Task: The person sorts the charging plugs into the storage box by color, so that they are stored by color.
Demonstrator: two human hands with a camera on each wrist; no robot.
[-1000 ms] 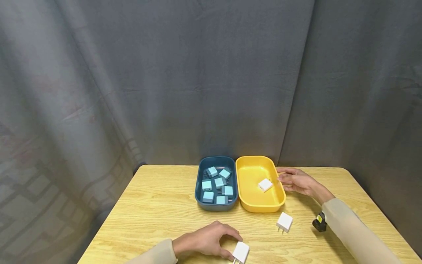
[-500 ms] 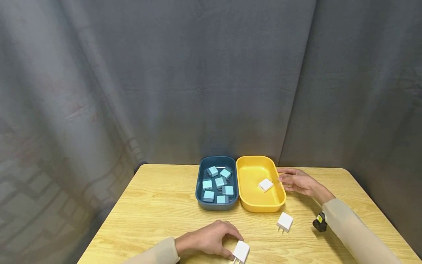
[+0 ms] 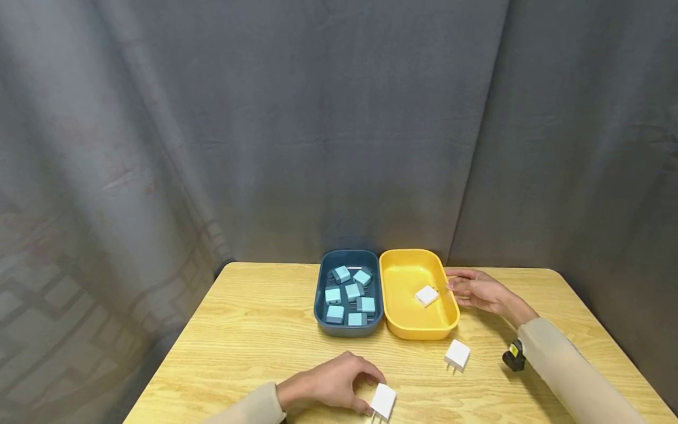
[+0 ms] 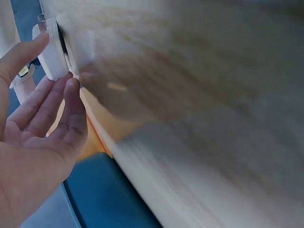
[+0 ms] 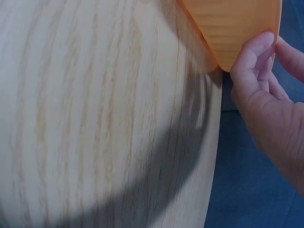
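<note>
At near table edge, we see left hand (image 3: 327,386) pinching white charger (image 3: 384,401), prongs toward us, tilted for lift; right hand (image 3: 475,289), fingers lightly bent, steadies yellow tray (image 3: 449,321) rim; blue chargers (image 3: 349,294) sorted in blue tray (image 3: 319,303).

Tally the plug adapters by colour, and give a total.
Blue adapters, all in the blue tray: 7
White adapters: 3, one in the yellow tray, one loose on the table, one gripped by the left hand
Total: 10
</note>
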